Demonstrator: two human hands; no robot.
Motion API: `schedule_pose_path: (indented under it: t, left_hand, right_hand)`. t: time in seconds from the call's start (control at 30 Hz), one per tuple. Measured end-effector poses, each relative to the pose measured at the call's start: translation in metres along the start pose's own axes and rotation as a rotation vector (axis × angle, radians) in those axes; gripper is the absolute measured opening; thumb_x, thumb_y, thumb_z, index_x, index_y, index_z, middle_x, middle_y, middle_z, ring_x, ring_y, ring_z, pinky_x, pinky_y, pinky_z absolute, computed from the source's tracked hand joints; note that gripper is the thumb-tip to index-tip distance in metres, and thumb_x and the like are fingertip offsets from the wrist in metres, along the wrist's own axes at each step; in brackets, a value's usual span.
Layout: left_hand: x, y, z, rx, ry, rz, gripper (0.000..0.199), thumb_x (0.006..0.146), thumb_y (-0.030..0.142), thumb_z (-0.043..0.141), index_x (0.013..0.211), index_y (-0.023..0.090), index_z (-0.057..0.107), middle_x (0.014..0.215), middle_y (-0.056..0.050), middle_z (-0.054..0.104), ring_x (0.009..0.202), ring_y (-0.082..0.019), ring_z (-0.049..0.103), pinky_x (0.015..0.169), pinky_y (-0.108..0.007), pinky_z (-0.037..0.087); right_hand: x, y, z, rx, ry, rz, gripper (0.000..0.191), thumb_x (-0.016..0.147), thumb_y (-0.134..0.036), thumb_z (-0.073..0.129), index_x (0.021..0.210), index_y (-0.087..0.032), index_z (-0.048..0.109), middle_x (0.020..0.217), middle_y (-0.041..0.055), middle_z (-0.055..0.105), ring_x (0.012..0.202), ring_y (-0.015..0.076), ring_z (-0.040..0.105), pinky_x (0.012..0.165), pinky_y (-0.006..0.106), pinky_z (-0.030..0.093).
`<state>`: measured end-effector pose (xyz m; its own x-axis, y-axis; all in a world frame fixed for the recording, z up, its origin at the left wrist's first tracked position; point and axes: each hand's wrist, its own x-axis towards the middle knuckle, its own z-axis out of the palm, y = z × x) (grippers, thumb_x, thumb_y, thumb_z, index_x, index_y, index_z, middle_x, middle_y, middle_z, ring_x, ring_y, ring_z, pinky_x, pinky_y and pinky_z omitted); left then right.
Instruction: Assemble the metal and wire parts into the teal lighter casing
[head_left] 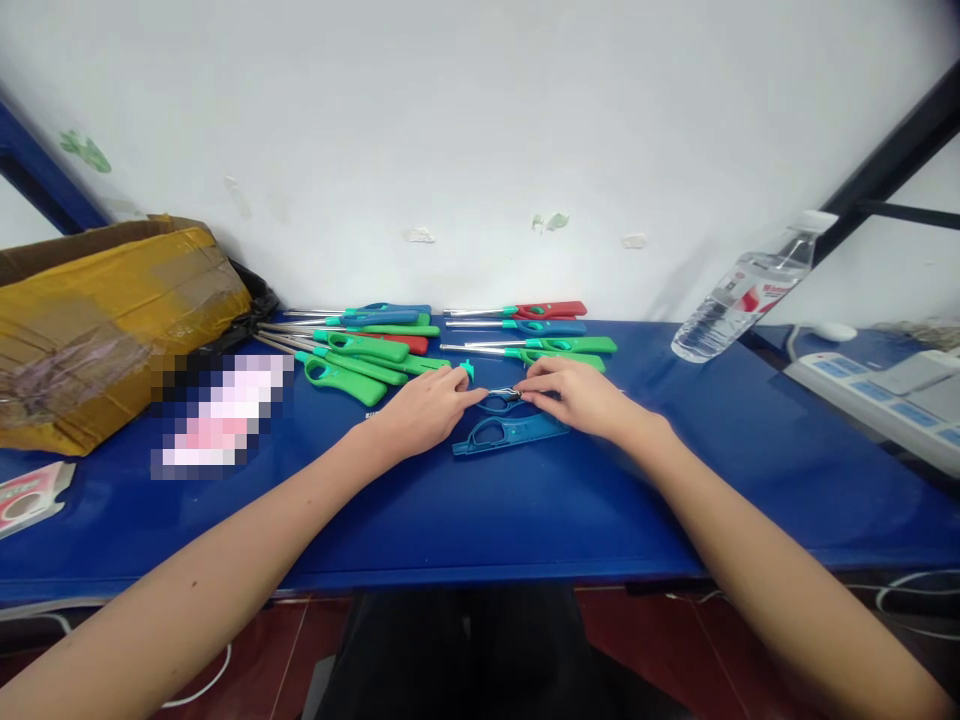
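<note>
On the blue table, a blue lighter shell half [510, 432] with a finger loop lies just below my hands. Behind it is a second blue shell piece [499, 404], partly covered by my fingers. My left hand [431, 408] has its fingertips together at the left end of this piece, beside a small turquoise part [468, 369]. My right hand [568, 396] pinches a small metallic and dark part [513, 393] above the same piece. What the left fingertips hold, if anything, is too small to make out.
Long-necked lighters in green [345, 380], blue and red [555, 310] lie along the wall in two groups. A taped cardboard box [120, 320] stands at the left. To the right are a tilted water bottle [742, 300] and a white power strip [877, 395].
</note>
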<state>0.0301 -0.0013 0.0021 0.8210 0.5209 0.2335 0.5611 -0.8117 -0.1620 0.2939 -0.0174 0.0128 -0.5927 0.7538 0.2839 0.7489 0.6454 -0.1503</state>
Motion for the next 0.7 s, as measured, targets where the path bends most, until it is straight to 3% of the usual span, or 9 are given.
schedule_pose_path:
  t: [0.2,0.5,0.7]
  left_hand:
    - [0.0006,-0.0026,0.0040,-0.035,0.012,-0.014,0.041,0.099,0.012,0.037,0.129,0.021,0.063,0.101,-0.009,0.058,0.088,-0.021,0.054,0.080,-0.033,0.047]
    - [0.0014,-0.0017,0.0012,-0.075,-0.003,-0.036,0.039,0.100,0.014,0.036,0.127,0.019,0.063,0.100,-0.009,0.058,0.089,-0.021,0.054,0.081,-0.033,0.047]
    - [0.0015,-0.0013,0.0019,-0.152,0.022,-0.043,0.038,0.098,0.013,0.036,0.126,0.017,0.061,0.098,-0.010,0.057,0.088,-0.021,0.053,0.083,-0.034,0.047]
  right_hand:
    - [-0.0005,0.0004,0.0023,-0.047,0.012,0.001,0.032,0.099,-0.028,0.049,0.124,-0.020,0.067,0.106,0.0119,0.069,0.097,0.0276,0.065,0.080,0.040,0.052]
    - [0.0000,-0.0055,0.0038,-0.036,0.002,-0.090,0.038,0.099,-0.015,0.040,0.126,-0.020,0.067,0.113,0.0148,0.064,0.102,0.0266,0.061,0.086,0.042,0.051]
    - [-0.0005,-0.0025,0.0102,-0.078,-0.048,-0.125,0.047,0.097,-0.008,0.036,0.130,-0.026,0.065,0.118,0.0118,0.064,0.102,0.0252,0.059,0.089,0.045,0.049]
